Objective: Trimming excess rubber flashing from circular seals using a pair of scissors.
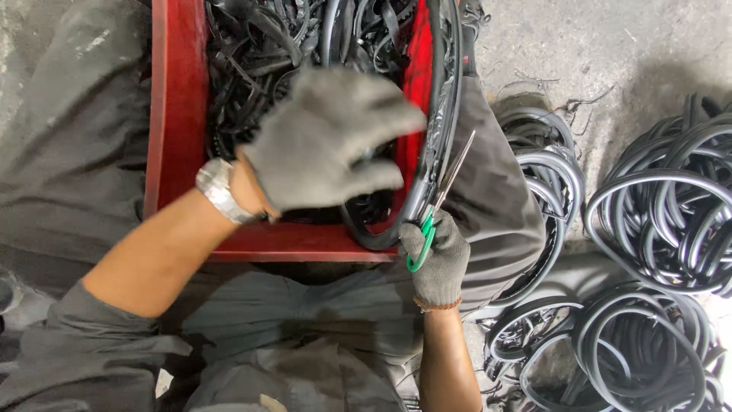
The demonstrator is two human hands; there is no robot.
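— Down over the red plastic crate [179, 114], look at that: the right hand [438, 263], in a grey knit glove, is clenched round the green-handled steel scissors [438, 200], blades pointing up along the black rubber ring [427, 145] that leans on the crate's right wall.

— And the left hand [324, 141]?

— Gloved too, fingers spread and slack, blurred above the heap of black rubber offcuts [267, 46] in the crate. Gripping nothing, as far as I can see. A silver wristwatch [219, 191] shows at the cuff.

— So what makes a clean snip here, would you say?

— To my eye, keep the blades snug against the ring's edge so only the thin flash goes, not the ring itself. That free hand would do well to steady the ring, clear of the blades.

— Plenty more about?

— Piles of black rubber rings [659, 206] on the concrete floor [579, 46], off to the right.
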